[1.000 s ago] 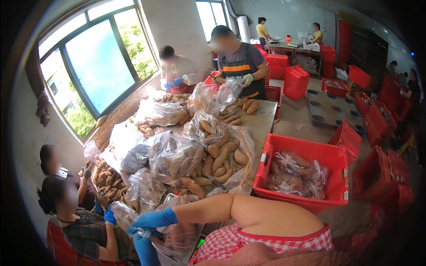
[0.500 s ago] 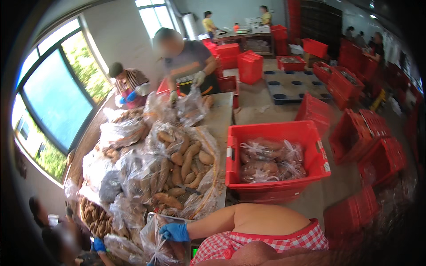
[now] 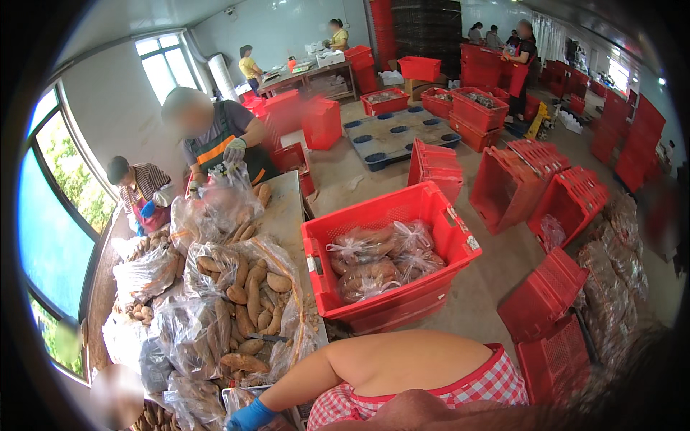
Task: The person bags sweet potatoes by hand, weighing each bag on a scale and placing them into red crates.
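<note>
The clear plastic bag [image 3: 238, 397] looks thin, soft and slippery, and may be heavy if full; bunching its top should make a good hold; it lies just beside the right hand [image 3: 250, 415]; those fingers are cut off, so I cannot tell their grip; the left hand is out of sight.

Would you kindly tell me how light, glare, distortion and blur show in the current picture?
Head view: daylight nearly washes out the far window; head view: glare whitens parts of the clear plastic bags; head view: fisheye distortion bends the blue-paned window, and the corners go black; head view: dark hair at lower right looks soft.
</note>
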### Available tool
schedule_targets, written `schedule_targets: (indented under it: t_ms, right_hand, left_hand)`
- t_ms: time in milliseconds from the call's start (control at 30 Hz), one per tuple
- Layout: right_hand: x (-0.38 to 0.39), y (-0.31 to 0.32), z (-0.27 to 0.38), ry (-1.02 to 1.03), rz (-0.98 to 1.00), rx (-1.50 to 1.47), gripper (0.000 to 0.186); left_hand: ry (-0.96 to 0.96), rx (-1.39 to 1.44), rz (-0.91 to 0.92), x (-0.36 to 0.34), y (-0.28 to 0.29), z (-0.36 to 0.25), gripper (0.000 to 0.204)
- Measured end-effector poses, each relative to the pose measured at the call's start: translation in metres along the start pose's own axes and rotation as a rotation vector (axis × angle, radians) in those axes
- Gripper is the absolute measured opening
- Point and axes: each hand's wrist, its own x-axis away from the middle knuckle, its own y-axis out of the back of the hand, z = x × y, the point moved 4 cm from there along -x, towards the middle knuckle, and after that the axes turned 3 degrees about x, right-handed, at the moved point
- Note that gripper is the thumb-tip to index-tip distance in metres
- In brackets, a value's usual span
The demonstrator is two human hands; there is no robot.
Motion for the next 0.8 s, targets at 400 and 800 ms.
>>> schedule_targets:
  t_ms: [400, 800]
  right_hand:
    - [0.062, -0.024, -0.026, 0.211, 0.471, 0.901, 0.032]
    - [0.073, -0.012, -0.054, 0.042, 0.169, 0.491, 0.023]
  left_hand:
    - [-0.036, -0.027, -0.003, 0.000, -0.003, 0.026, 0.013]
    - [0.107, 0.350, 0.027, 0.045, 0.075, 0.105, 0.036]
